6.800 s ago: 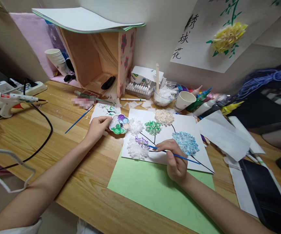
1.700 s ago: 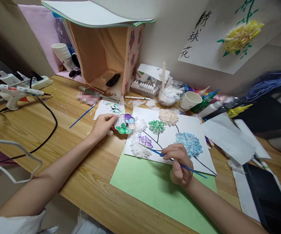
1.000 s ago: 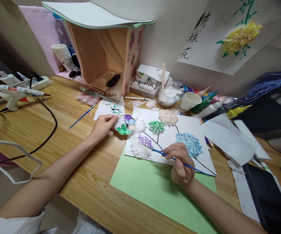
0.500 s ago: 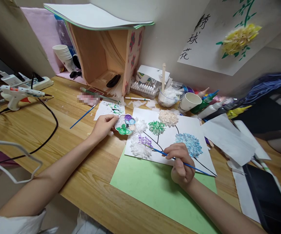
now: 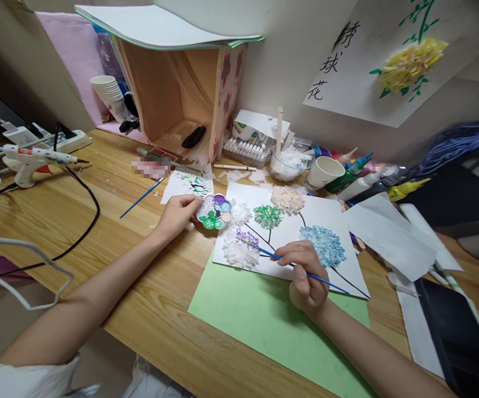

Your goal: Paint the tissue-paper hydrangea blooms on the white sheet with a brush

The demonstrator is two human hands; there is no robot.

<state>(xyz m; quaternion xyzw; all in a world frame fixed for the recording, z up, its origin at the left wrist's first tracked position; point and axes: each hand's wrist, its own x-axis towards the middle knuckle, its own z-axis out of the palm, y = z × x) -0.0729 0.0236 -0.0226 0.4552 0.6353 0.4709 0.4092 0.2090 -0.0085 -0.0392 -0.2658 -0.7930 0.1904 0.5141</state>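
My left hand [image 5: 178,216] grips a small flower-shaped paint palette [image 5: 213,212] by its left edge; purple, green, blue and peach paint lies in its wells. In my right hand [image 5: 305,271] is a slim blue paintbrush [image 5: 320,281], its tip on the partly purple lower-left paper flower [image 5: 241,249]. That flower is otherwise white. It sits on a white sheet [image 5: 283,271] with a plain white flower, a green flower [image 5: 267,216], a peach flower [image 5: 287,200] and a blue flower [image 5: 323,245], joined by black stems. Green paper [image 5: 239,315] lies underneath.
A second blue brush [image 5: 142,198] rests left of a paint-smeared paper [image 5: 187,187]. A glue gun [image 5: 36,160] with cables stands at left. Behind are a cardboard box [image 5: 177,94], a paper cup [image 5: 324,172] and paint bottles [image 5: 355,168]. A black phone [image 5: 457,331] lies at right.
The brush tip and my right hand have shifted slightly left across the purple flower. My left hand still holds the palette in nearly the same spot.
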